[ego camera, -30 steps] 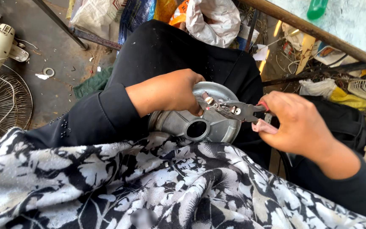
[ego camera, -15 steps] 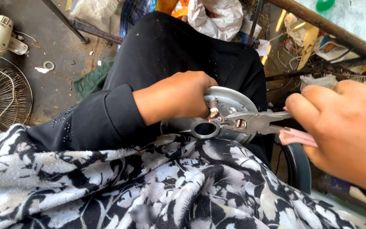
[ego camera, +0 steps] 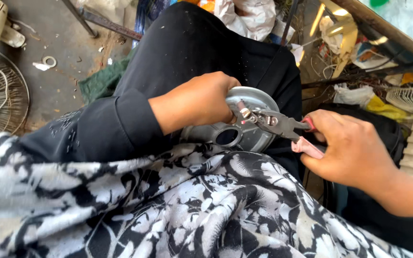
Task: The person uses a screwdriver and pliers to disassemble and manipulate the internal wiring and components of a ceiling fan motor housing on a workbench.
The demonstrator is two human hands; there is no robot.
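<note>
Motor housing (ego camera: 252, 125), a round grey metal casing with a dark circular hole in its near face, rests on the person's lap against the black trousers, at about the centre of the view and just above the floral cloth (ego camera: 168, 205) that fills everything from 4 to 8 o'clock. Left hand (ego camera: 194, 101) is closed over the casing's rim from 9 o'clock, fingertips curled right beside the small stud where the tool bites. Right hand (ego camera: 354, 150), coming in from 3 o'clock, is clamped around the pink handles of the pliers (ego camera: 276, 123), whose nose is closed on that stud near the top of the housing; the two hands sit close together with only the tool between them. The main risk, as I judge it, is a slip: the nose grips a small part, and a hard twist or pull could let it jump off and strike the left fingers next to it. The round casing lies on soft cloth rather than a firm surface, so it could roll or tip off the thigh toward the cluttered floor (ego camera: 63, 52) at 10 o'clock, where a fan guard (ego camera: 1, 100) lies.
</note>
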